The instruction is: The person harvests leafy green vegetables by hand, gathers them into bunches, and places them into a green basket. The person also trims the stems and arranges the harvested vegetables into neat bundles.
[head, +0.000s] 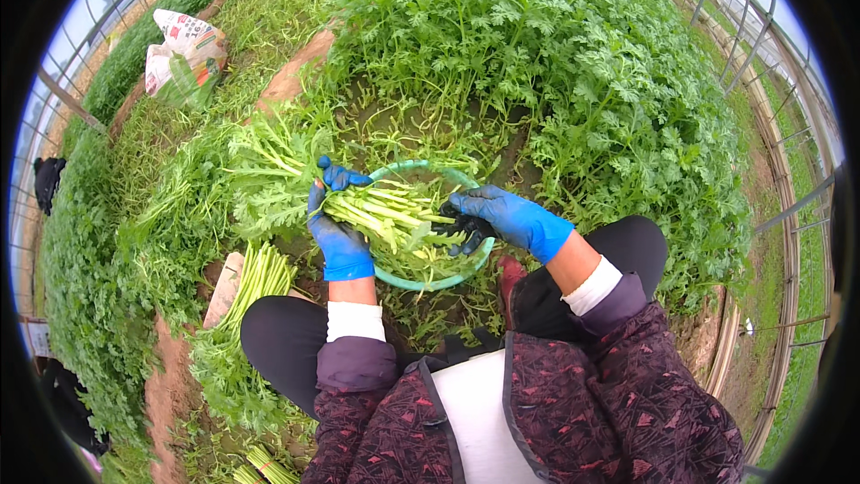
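My left hand, in a blue glove, grips a bunch of leafy greens, which look like crown daisy. Its leaves spread to the left and its pale cut stems point right. At those stem ends is my right hand, gloved in blue with blackened, curled fingers; whether they pinch a stem or leaf is unclear. Below both hands sits a round teal container with loose leaves inside. Beside my left knee lies another bunch of cut greens, stems upward in the picture, partly over a pale board.
Dense uncut greens stand ahead and to the right. A printed plastic sack rests at the upper left. Stems tied with a red band lie at the bottom. Dark shapes, perhaps clothing, show at the left edge. Greenhouse framing curves along the right.
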The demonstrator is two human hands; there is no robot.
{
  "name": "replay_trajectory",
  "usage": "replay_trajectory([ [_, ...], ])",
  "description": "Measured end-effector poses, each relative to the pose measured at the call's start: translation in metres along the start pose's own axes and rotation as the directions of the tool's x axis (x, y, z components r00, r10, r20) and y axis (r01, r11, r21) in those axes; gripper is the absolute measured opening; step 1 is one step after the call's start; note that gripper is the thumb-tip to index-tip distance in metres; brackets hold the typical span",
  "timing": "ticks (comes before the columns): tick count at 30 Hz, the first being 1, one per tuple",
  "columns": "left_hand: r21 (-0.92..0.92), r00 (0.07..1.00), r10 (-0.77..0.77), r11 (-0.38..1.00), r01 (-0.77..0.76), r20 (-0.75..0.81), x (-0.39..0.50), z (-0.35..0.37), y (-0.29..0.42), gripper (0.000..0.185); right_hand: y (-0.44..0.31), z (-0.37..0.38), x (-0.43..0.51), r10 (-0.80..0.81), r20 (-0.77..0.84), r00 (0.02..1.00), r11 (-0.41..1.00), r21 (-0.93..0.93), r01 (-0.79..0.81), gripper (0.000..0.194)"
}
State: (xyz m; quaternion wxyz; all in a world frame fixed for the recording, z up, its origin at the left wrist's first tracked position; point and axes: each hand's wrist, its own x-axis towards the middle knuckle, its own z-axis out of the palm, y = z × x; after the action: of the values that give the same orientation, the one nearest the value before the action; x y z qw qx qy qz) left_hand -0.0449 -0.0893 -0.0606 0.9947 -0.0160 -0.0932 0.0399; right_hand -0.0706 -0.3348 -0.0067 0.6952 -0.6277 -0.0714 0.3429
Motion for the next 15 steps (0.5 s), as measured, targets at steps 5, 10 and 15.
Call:
replay_trajectory([
  [5, -0.128, 0.984, -0.12, 0.982, 0.137, 0.132, 0.003, 0.021, 0.004, 0.04, -0.01, 0.01, 0.001, -0.071, -0.011, 0.997, 0.99, -0.119, 0.069, 0.031],
  [10, 0.138, 0.984, -0.117, 0.986, 0.098, 0.137, 0.015, 0.054, 0.01, 0.038, -0.02, 0.016, 0.001, -0.107, 0.006, 0.994, 0.974, -0.199, 0.106, 0.021],
  [15, 0.432, 0.979, -0.123, 0.901, 0.041, 0.164, 0.029, 0.083, 0.02, 0.021, -0.017, 0.033, 0.015, -0.394, -0.028, 0.919, 0.91, -0.151, 0.386, 0.019],
])
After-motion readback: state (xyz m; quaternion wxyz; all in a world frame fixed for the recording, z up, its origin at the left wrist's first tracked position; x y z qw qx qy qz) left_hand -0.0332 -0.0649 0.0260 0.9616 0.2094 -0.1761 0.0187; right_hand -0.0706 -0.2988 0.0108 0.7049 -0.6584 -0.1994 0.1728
